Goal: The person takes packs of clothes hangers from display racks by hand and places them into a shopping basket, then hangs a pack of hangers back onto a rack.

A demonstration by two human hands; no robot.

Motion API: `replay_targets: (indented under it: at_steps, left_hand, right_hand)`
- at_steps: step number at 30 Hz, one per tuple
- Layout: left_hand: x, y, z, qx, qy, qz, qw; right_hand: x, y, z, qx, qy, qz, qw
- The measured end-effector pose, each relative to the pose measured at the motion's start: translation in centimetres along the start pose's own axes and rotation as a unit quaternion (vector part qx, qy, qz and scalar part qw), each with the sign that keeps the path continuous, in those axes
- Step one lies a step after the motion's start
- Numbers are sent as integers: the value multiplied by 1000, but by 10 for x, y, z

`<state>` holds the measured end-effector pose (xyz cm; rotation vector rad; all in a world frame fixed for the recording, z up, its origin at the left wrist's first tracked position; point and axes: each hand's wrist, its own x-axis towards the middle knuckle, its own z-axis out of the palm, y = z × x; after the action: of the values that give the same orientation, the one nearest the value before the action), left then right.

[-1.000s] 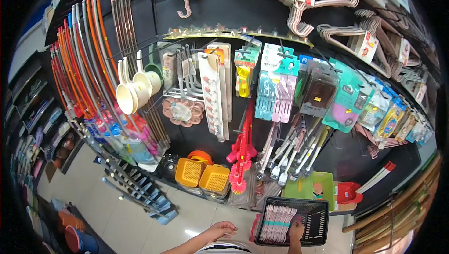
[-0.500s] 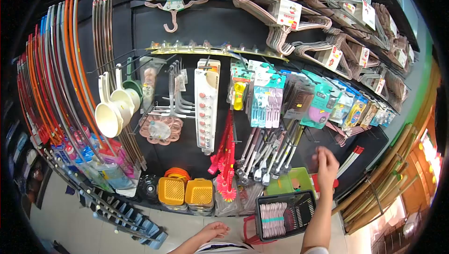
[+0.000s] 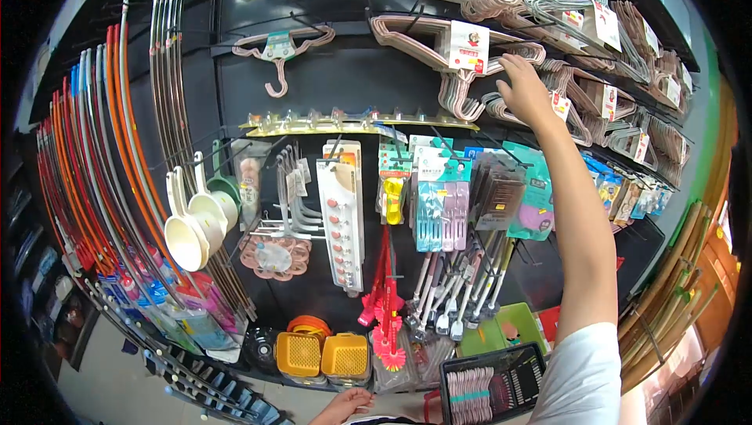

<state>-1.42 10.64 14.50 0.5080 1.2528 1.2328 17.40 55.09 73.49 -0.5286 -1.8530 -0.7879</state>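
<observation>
My right hand point(image 3: 523, 90) is raised at the hanging rack, with thumb and fingers apart. Its fingertips are at the right end of a bundle of pink clothes hangers point(image 3: 415, 31) that carries a white printed label point(image 3: 468, 47); whether they touch it I cannot tell. Low at the bottom edge, my left hand point(image 3: 352, 403) is loosely closed near my body, with nothing visible in it. Beside it on the right stands a black basket point(image 3: 513, 353) holding a banded bundle of pink hangers point(image 3: 470, 395).
More hanger bundles point(image 3: 607, 24) fill the hooks at upper right. Packaged brushes point(image 3: 442, 198), white dippers point(image 3: 188, 241) and a lone pink hanger point(image 3: 278, 47) hang ahead. Yellow baskets point(image 3: 346, 356) and a green bin point(image 3: 486, 335) stand below. Long poles point(image 3: 117, 127) line the left.
My right hand has risen from above the basket to the pink hangers on the rack. The view has tilted upward, so the shelf goods appear lower. My left hand stays low.
</observation>
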Motion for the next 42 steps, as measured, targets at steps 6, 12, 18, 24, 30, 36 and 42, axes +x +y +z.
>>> replay_targets:
  at_steps: [6,12,18,24,30,36,42]
  left_hand:
    - [11,4,3,-38,-3,20,999]
    - [6,23,12,-51,15,17,998]
    - [13,26,24,2,20,13,1000]
    - [34,20,13,12,-85,-25,996]
    - [19,34,22,15,-100,1,995]
    - [-8,86,31,26,-142,102,984]
    - [-44,166,51,-1,-230,267,936]
  right_hand:
    - [23,29,40,-117,-92,-20,989]
    - [32,27,28,-204,-78,-19,976]
    - [30,39,-2,-97,-69,-120,986]
    - [37,22,-65,-58,-49,-167,983]
    - [31,-19,-136,-77,-54,-159,983]
    - [3,-69,-194,-97,-41,-132,986]
    - [-56,-130,-234,-41,-47,-104,993]
